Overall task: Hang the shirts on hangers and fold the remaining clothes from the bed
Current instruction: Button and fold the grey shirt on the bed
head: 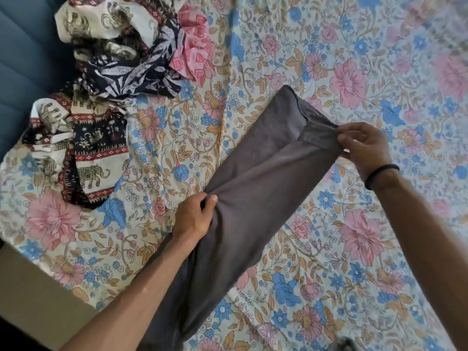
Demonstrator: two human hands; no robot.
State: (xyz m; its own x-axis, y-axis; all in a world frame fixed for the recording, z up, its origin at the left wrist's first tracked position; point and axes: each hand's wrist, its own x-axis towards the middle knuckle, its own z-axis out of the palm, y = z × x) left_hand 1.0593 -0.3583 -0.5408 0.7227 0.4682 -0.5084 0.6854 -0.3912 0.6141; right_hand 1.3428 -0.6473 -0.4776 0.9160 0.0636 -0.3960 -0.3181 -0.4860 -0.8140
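Observation:
A long grey garment (255, 178) lies stretched diagonally across the floral bedsheet (354, 72), from the bottom centre up to the right of centre. My left hand (195, 216) pinches a bunch of its fabric at the left edge, about midway along. My right hand (364, 145) pinches the folded band at its upper right end and holds it taut. A dark band circles my right wrist. At the upper left sits a heap of clothes: an elephant-print piece (93, 153), a navy leaf-print piece (131, 72) and a pink patterned piece (192, 46).
A blue padded headboard (27, 62) runs along the left edge. A tan surface (33, 305) shows beyond the bed's corner at the lower left. A small dark object (347, 344) peeks in at the bottom edge.

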